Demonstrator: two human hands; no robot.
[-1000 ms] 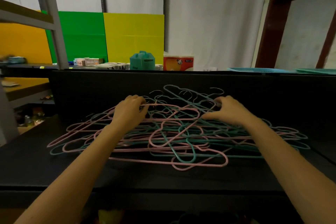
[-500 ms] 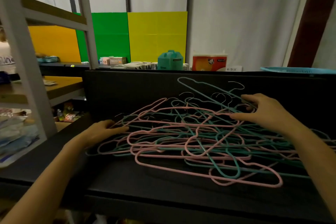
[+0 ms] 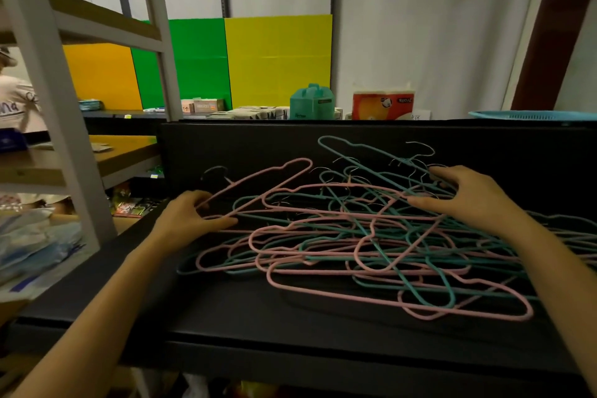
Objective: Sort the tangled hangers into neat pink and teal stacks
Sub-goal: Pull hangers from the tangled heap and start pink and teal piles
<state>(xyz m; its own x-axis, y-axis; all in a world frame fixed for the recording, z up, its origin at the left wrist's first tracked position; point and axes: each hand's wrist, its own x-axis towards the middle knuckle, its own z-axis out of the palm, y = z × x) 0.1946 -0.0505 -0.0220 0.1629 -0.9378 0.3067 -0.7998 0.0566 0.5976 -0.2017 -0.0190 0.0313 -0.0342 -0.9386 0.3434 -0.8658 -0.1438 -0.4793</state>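
Note:
A tangled heap of pink and teal hangers (image 3: pixel 361 245) lies on the black table (image 3: pixel 226 317). My left hand (image 3: pixel 190 215) grips the left end of one pink hanger (image 3: pixel 258 186), which tilts up out of the heap at its far left. My right hand (image 3: pixel 465 195) rests flat on the upper right of the heap with fingers spread over the wire hooks. A teal hanger (image 3: pixel 355 150) sticks up at the back, leaning toward the black back panel. Both colours are mixed throughout the heap.
A black upright panel (image 3: pixel 258 145) closes the table's far side. A grey metal shelf rack (image 3: pixel 55 81) stands close on the left, with a person (image 3: pixel 13 100) behind it. A teal container (image 3: pixel 311 102), an orange pack (image 3: pixel 382 105) and a blue basket (image 3: pixel 529 115) sit beyond the panel.
My left hand moved from the heap's middle to its left end and closed on a pink hanger, lifting it. My right hand stayed on the heap's upper right. The view turned left.

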